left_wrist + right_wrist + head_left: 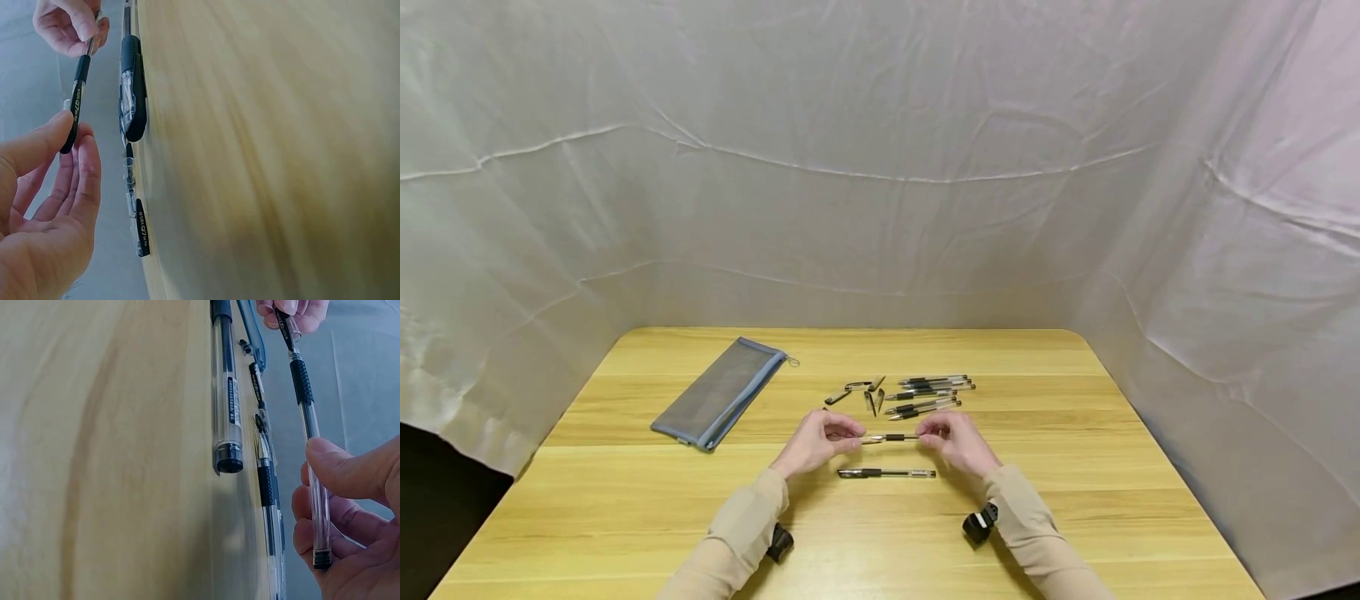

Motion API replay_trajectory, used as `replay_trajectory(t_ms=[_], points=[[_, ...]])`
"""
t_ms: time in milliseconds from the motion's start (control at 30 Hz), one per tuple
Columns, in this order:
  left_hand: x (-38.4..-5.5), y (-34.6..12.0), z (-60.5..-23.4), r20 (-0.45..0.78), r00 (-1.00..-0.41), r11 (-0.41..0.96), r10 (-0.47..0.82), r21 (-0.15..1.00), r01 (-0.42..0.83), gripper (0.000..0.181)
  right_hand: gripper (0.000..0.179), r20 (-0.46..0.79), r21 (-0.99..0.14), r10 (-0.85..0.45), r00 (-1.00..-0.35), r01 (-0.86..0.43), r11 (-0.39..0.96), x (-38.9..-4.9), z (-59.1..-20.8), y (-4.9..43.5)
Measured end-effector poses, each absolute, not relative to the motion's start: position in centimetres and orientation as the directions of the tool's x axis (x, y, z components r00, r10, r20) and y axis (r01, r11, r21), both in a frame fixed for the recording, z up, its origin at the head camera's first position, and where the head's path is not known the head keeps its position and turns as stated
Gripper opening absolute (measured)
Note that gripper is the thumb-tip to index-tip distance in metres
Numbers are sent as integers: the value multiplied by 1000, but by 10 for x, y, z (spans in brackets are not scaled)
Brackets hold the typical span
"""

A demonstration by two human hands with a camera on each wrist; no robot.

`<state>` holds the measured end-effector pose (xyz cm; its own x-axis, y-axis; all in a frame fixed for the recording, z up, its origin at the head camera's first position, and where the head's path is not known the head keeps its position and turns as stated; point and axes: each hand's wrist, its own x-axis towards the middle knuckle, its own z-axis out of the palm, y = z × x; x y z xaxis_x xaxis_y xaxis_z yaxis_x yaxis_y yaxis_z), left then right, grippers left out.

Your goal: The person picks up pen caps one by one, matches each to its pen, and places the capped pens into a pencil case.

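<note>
Between both hands a clear-barrelled gel pen [895, 437] with a black grip is held level above the table. My left hand [818, 443] pinches its pen cap [74, 119], a clear one with a black clip, between thumb and fingers. At the barrel's rear half, my right hand [958, 443] grips the pen with thumb and fingers. In the right wrist view the pen's tip end lies right at the cap's mouth. A capped pen [887, 473] lies on the table just in front of the hands.
Several uncapped pens [925, 408] lie side by side beyond the right hand. Several loose caps [838, 397] are scattered left of them. A blue-edged mesh zip pouch [718, 396] rests on the wooden table [625, 517] at left. Pale fabric [880, 208] hangs around the table.
</note>
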<state>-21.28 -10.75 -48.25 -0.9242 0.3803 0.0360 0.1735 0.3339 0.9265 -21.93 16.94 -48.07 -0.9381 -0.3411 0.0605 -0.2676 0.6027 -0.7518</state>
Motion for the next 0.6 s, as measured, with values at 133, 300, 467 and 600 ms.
replay_trajectory(t_ms=[133,300,467,600], points=[[-212,-106,-482,34,-924,336,381,926,172,20,14,65,-746,-349,-935,-278,605,-218,-479,167],[-213,-103,-482,34,-922,330,385,928,172,19,15,81,-747,-377,-922,-307,589,-218,-477,165],[-213,-102,-483,44,-921,319,387,931,178,19,14,91,-751,-411,-907,-334,569,-217,-478,165],[-213,-103,-484,52,-919,312,390,932,185,22,14,98,-755,-430,-898,-348,555,-217,-479,166]])
